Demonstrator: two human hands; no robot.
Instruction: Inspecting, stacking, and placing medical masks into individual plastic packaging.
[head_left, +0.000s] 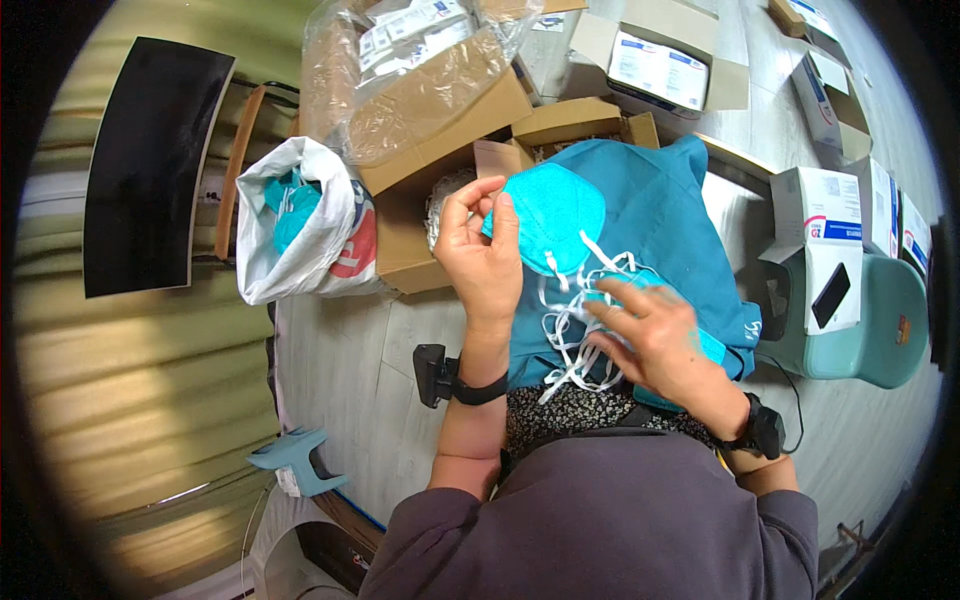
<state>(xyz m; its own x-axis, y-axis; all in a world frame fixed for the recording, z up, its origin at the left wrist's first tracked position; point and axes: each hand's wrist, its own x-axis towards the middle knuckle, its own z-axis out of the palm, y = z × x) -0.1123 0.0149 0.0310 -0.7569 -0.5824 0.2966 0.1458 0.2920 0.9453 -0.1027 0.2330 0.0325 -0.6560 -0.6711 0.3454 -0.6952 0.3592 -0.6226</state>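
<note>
My left hand (482, 250) is closed on a turquoise face mask (555, 215), pinching its left edge between thumb and fingers and holding it up over my lap. White straps (575, 335) hang from the mask's lower edge in a loose tangle. Just right of the straps hovers my right hand (650, 335), slightly blurred, its fingers apart; whether they touch a strap I cannot tell. Beneath that hand more turquoise masks (708, 347) lie on my lap, partly covered. A blue-green cloth (650, 220) is spread under all this.
To the left stands a white bag (345, 225) holding turquoise masks. Ahead are an open cardboard box (430, 120) with plastic film and an opened carton (660, 70). On the right, a green stool (885, 330) bears cartons and a black phone (831, 295).
</note>
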